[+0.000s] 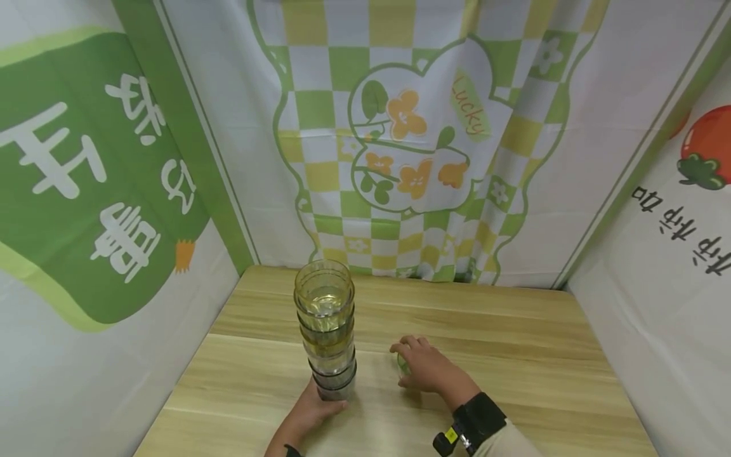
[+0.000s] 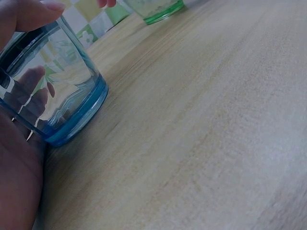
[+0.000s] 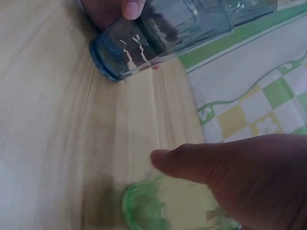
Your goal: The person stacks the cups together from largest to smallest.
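A tall stack of tinted glasses (image 1: 327,317), yellowish at the top and darker lower down, stands upright on the table. Around its base curls my left hand (image 1: 311,407). In the left wrist view, that hand grips the bottom blue glass (image 2: 72,103), thumb on the near side and fingers seen through the glass. My right hand (image 1: 425,366) holds a single green glass (image 3: 146,206) to the right of the stack, mostly covered by the hand in the head view. Its thumb lies along the glass in the right wrist view.
The wooden table (image 1: 514,355) has walls of printed cloth on the left and right. A checkered curtain (image 1: 400,247) hangs behind its far edge, close to the tall stack.
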The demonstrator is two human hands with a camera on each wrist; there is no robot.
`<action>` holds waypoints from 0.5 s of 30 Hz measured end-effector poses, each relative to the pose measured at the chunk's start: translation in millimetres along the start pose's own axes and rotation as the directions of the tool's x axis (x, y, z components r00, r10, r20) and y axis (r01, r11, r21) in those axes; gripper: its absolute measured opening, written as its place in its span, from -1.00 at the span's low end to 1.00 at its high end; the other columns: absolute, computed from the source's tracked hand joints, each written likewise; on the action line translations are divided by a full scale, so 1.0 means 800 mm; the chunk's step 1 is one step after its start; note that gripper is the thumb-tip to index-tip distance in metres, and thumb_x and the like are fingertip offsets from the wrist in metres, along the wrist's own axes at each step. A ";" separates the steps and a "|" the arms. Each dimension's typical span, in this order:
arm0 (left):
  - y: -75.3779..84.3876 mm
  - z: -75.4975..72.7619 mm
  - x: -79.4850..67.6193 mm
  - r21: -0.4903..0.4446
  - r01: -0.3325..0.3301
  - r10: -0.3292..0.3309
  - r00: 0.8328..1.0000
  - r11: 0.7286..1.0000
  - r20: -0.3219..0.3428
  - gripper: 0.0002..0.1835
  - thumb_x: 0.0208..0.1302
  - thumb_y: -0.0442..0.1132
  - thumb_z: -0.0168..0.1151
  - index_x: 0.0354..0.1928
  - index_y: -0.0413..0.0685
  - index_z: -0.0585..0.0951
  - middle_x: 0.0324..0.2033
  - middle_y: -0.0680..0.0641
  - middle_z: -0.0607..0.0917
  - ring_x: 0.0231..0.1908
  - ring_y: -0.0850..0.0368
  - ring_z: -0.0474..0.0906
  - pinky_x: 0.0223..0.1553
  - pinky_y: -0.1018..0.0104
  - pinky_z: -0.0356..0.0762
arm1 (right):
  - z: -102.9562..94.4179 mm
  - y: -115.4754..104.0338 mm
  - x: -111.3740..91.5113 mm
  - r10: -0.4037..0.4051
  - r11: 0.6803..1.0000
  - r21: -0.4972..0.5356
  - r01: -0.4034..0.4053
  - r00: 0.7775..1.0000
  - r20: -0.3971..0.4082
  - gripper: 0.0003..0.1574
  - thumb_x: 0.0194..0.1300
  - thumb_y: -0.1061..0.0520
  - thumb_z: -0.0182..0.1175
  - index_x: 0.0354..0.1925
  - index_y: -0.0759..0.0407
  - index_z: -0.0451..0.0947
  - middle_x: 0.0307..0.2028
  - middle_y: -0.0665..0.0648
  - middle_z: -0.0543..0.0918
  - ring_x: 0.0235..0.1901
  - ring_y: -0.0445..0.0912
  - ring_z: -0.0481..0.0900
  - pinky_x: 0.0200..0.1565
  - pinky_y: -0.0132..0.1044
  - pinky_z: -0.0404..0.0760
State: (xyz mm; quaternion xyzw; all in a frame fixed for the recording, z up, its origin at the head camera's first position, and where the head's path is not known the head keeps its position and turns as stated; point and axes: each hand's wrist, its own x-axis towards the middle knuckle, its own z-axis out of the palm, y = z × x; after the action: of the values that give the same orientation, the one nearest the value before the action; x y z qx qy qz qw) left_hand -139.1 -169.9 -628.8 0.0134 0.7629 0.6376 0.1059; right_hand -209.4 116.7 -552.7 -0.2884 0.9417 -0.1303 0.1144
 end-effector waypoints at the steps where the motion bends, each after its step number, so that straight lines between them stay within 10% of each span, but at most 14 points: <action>1: 0.000 0.000 0.000 0.001 0.001 -0.001 1.000 1.000 -0.001 -0.01 0.01 -0.43 0.52 0.43 -0.28 0.13 0.35 -0.39 0.39 0.38 -0.36 0.27 0.40 -0.23 0.11 | -0.004 -0.001 -0.002 0.005 1.000 0.005 -0.006 1.000 0.022 -0.21 0.19 -0.03 0.49 0.32 -0.01 0.43 0.31 0.19 0.40 0.29 0.23 0.35 0.12 0.20 0.52; 15: -0.002 0.000 0.001 0.024 -0.019 0.019 1.000 1.000 -0.010 -0.01 0.00 -0.40 0.54 0.43 -0.28 0.15 0.33 -0.36 0.42 0.37 -0.34 0.30 0.39 -0.20 0.12 | -0.031 -0.009 -0.028 0.058 0.998 0.024 -0.063 0.984 0.170 -0.17 0.13 0.08 0.53 0.33 0.04 0.45 0.38 0.26 0.36 0.36 0.28 0.32 0.13 0.15 0.55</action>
State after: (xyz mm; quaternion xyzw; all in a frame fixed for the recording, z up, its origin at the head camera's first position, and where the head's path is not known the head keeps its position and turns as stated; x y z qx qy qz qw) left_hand -139.4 -169.8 -630.1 0.0185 0.7707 0.6296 0.0957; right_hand -195.0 128.2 -524.0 -0.2677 0.9350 -0.1156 0.2019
